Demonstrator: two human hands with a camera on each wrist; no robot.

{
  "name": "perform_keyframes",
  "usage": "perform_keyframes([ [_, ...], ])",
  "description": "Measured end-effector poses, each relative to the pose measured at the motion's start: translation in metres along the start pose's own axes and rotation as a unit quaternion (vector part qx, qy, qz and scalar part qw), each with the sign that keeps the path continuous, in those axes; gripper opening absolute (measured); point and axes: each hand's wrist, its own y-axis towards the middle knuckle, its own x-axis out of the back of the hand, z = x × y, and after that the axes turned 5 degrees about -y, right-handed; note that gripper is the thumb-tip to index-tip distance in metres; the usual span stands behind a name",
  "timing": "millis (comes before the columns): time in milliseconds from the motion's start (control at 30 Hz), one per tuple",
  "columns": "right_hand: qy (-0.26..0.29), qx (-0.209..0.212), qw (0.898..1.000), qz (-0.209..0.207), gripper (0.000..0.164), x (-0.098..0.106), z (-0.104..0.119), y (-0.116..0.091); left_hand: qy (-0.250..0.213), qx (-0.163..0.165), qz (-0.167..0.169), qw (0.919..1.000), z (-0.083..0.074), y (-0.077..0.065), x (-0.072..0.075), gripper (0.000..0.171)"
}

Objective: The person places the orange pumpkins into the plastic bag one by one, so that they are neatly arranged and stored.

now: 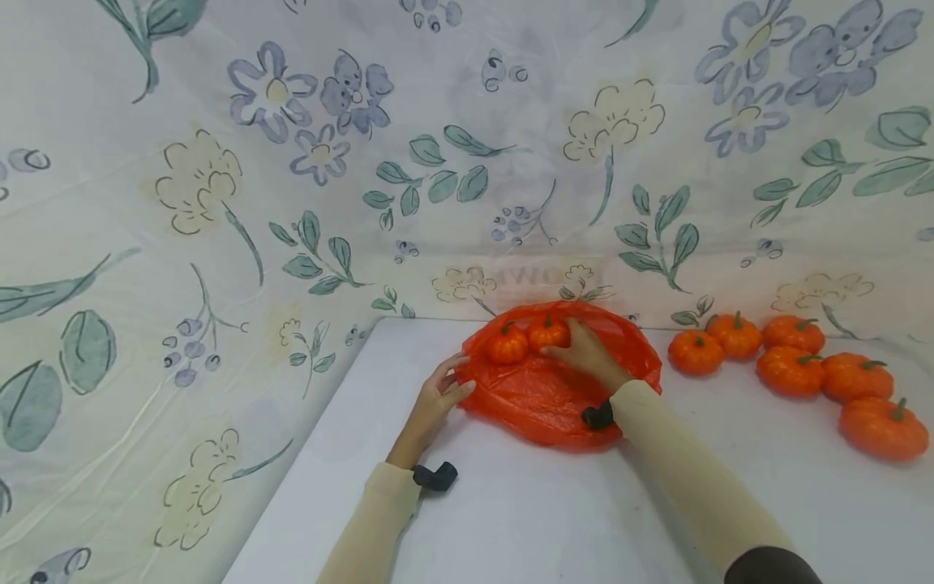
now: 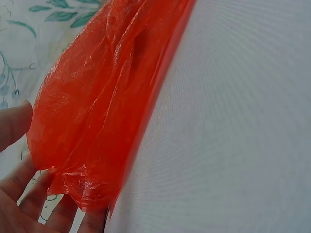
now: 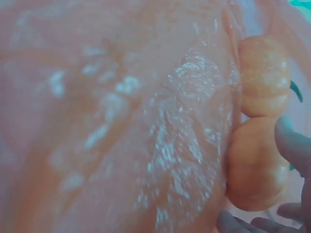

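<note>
A thin red plastic bag (image 1: 540, 397) lies spread with its mouth wide against the back of the table. Two small orange pumpkins sit side by side in it, a left pumpkin (image 1: 507, 345) and a right pumpkin (image 1: 546, 332). My right hand (image 1: 584, 349) reaches into the bag and holds the right pumpkin, thumb (image 3: 290, 138) on one side and fingers (image 3: 231, 223) on the other. With thumb and fingers spread, my left hand (image 1: 438, 393) touches the bag's left edge. In the left wrist view, the crumpled bag (image 2: 92, 111) partly covers its fingertips.
Several more orange pumpkins (image 1: 791, 371) stand in a loose group on the right of the white table (image 1: 503, 519). A floral sheet (image 1: 438, 219) hangs close behind the table and along its left side.
</note>
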Motion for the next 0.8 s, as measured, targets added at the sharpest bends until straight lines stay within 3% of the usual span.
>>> perform_keyframes([
  [100, -0.003, -0.001, 1.000, 0.008, 0.089, 0.007, -0.002, -0.006, 0.000, -0.005, 0.008, 1.0000, -0.006, -0.002, -0.002, 0.050],
  [533, -0.031, 0.006, 0.999, 0.013, 0.081, 0.040, 0.005, -0.038, 0.001, -0.001, 0.000, 1.0000, -0.002, 0.000, 0.003, 0.049],
  [800, -0.009, 0.008, 0.999, -0.033, 0.077, 0.080, -0.007, -0.091, -0.010, 0.002, 0.010, 0.9999, 0.001, 0.004, -0.001, 0.051],
])
